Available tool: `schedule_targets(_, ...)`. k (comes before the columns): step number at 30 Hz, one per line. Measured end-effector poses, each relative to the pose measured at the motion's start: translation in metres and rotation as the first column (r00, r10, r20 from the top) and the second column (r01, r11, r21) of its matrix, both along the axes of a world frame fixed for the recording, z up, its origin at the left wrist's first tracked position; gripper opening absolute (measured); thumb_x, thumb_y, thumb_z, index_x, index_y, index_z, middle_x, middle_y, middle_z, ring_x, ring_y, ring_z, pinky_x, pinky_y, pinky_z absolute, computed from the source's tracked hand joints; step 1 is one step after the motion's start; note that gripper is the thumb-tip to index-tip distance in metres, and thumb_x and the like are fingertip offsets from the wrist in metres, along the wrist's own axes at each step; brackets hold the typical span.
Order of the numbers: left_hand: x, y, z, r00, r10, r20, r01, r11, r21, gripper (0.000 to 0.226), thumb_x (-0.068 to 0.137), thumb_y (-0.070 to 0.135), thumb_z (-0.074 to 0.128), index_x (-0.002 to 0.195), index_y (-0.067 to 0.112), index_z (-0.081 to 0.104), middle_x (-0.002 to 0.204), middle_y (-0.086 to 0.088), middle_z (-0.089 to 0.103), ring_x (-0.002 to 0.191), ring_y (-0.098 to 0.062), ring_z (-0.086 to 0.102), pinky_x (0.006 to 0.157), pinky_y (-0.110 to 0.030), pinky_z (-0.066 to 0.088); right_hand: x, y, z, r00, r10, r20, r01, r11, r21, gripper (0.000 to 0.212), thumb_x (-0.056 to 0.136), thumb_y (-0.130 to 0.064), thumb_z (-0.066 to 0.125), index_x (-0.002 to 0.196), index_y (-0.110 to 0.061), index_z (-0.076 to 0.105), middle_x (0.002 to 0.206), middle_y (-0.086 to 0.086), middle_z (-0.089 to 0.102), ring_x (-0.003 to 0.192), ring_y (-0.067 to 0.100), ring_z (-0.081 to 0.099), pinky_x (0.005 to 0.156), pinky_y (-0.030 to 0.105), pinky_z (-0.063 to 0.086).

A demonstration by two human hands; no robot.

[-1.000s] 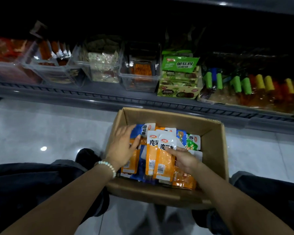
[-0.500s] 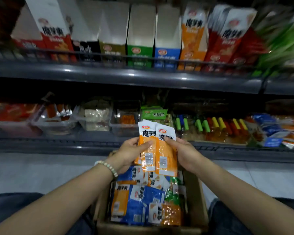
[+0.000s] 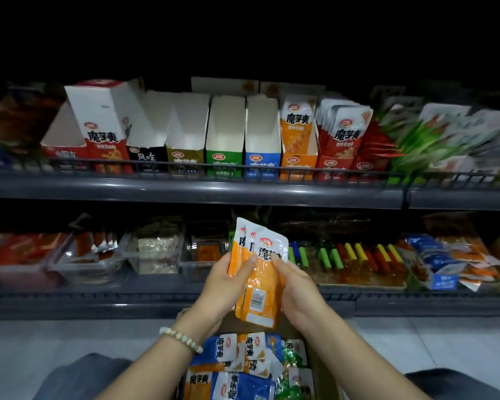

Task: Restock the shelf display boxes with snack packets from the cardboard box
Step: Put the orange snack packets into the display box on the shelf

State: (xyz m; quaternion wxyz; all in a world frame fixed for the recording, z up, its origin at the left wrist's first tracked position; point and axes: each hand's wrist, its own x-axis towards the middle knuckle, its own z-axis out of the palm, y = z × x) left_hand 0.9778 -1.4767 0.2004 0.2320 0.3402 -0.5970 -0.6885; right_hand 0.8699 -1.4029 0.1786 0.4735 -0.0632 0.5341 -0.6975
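left hand and right hand grip orange packets above packet-filled cardboard box.

魔芋爽 stands in dark characters on the tall white-and-red display box on the upper shelf, on the orange packet upright in the orange box, and on the red packets beside it. The black box reads 风吃. The held orange packets show 魔芋, the rest covered by fingers, and a barcode label with unreadable digits. In the cardboard box, a blue packet and an orange one read 魔芋爽.
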Motion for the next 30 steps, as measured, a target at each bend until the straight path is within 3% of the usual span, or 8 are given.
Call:
schedule_targets(5,-0.014,0.005,-0.004,0.999,0.010,0.031,-0.010,1.000,-0.011,0.005,0.096,0.027,0.054,0.096,0.029,0.060,0.092,-0.001,0.072,0.080,-0.017,0.071,0.065,-0.027,0.057,0.004,-0.012,0.006,0.997,-0.008,-0.077,0.011,0.999,0.037,0.025,0.101,-0.024,0.043,0.112,-0.013,0.063,0.095,0.012,0.073,0.085,0.026,0.070,0.077,0.041,0.055)
schedule_targets(9,-0.011,-0.014,0.008,0.998,-0.068,-0.015,0.069,0.995,0.076,0.018,0.097,0.030,0.050,0.111,0.025,0.061,0.096,0.000,0.075,0.086,-0.017,0.072,0.069,-0.029,0.056,-0.013,-0.015,0.023,0.985,0.119,-0.129,-0.128,0.990,-0.067,0.031,0.095,-0.028,0.052,0.123,-0.016,0.059,0.110,0.011,0.070,0.103,0.028,0.066,0.087,0.044,0.054)
schedule_targets(12,-0.008,-0.022,0.017,0.987,-0.141,-0.081,0.151,0.979,0.136,0.021,0.097,0.030,0.049,0.114,0.025,0.060,0.098,-0.001,0.075,0.090,-0.018,0.071,0.074,-0.032,0.056,-0.025,-0.015,0.034,0.929,0.221,-0.295,-0.254,0.964,-0.077,0.040,0.087,-0.036,0.058,0.124,-0.022,0.059,0.114,0.004,0.069,0.109,0.024,0.064,0.095,0.042,0.050)
schedule_targets(17,-0.009,-0.018,0.014,0.991,-0.134,0.012,0.133,0.991,0.021,0.018,0.097,0.037,0.047,0.109,0.029,0.056,0.094,0.002,0.073,0.080,-0.010,0.071,0.065,-0.021,0.055,-0.019,-0.026,0.032,0.919,0.183,-0.350,-0.204,0.979,-0.022,0.026,0.096,-0.029,0.050,0.120,-0.023,0.057,0.104,0.002,0.073,0.094,0.018,0.070,0.080,0.033,0.057)
schedule_targets(20,-0.009,-0.018,0.012,0.997,-0.059,0.054,0.065,0.991,-0.116,0.031,0.087,0.048,0.052,0.104,0.024,0.059,0.088,0.001,0.072,0.075,-0.008,0.071,0.059,-0.018,0.052,-0.009,-0.031,0.030,0.909,0.186,-0.373,-0.203,0.979,-0.007,0.028,0.097,-0.031,0.048,0.122,-0.022,0.056,0.103,0.002,0.073,0.095,0.018,0.070,0.084,0.035,0.056)
schedule_targets(25,-0.001,-0.027,0.024,0.991,-0.125,0.050,0.129,0.988,-0.079,0.049,0.075,0.058,0.053,0.100,0.017,0.063,0.081,0.002,0.073,0.073,-0.010,0.070,0.065,-0.023,0.052,-0.013,-0.027,0.044,0.934,0.303,-0.188,-0.335,0.926,-0.172,0.066,0.083,-0.061,0.044,0.131,-0.017,0.054,0.117,0.009,0.068,0.110,0.022,0.064,0.099,0.040,0.045)
schedule_targets(28,0.002,-0.025,0.032,0.959,-0.283,0.023,0.282,0.958,0.053,0.056,0.076,0.057,0.050,0.101,0.010,0.064,0.076,0.000,0.070,0.068,-0.009,0.066,0.061,-0.020,0.052,-0.016,-0.028,0.040,0.902,0.414,-0.125,-0.431,0.834,-0.345,0.093,0.067,-0.066,0.069,0.144,-0.027,0.034,0.137,0.007,0.054,0.130,0.021,0.048,0.114,0.049,0.024)
schedule_targets(30,0.004,-0.022,0.036,0.938,-0.345,0.036,0.340,0.935,0.105,0.050,0.080,0.057,0.047,0.093,0.012,0.064,0.065,0.005,0.067,0.062,-0.004,0.064,0.060,-0.017,0.050,-0.016,-0.030,0.036,0.901,0.419,-0.111,-0.427,0.815,-0.392,0.099,0.058,-0.059,0.081,0.142,-0.034,0.036,0.133,0.010,0.058,0.129,0.022,0.050,0.113,0.050,0.025)
